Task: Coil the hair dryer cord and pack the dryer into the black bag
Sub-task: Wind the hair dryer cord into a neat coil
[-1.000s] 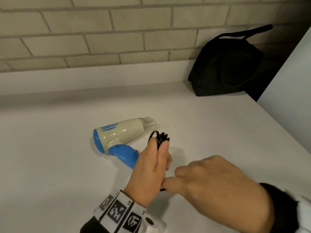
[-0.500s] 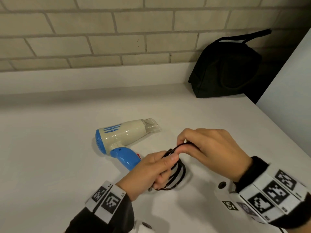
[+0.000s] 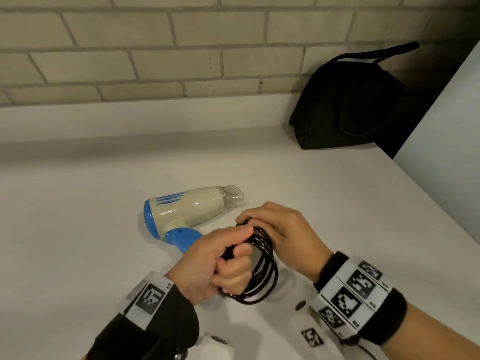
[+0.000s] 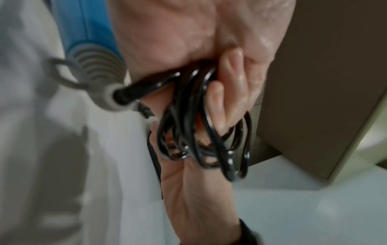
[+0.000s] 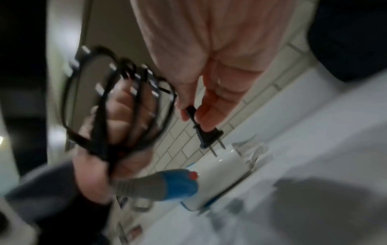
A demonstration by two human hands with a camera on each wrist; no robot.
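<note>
A: What do the hands hold?
B: Left hand [image 3: 220, 263] fists the coiled black cord [image 3: 262, 274]; right hand [image 3: 283, 229] pinches the two-prong plug [image 5: 207, 134].

A: Beyond them?
B: Blue-and-cream hair dryer [image 3: 192, 211] lies on the white counter [image 3: 78, 229]; black bag [image 3: 348, 105] stands at the brick wall [image 3: 155, 48]. Wristband [image 3: 150, 297] reads "LS".

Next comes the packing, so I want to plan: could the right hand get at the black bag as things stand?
Probably not yet. The right hand pinches the plug end of the cord, so it is busy. The path itself looks free: only bare counter lies between it and the black bag.
</note>
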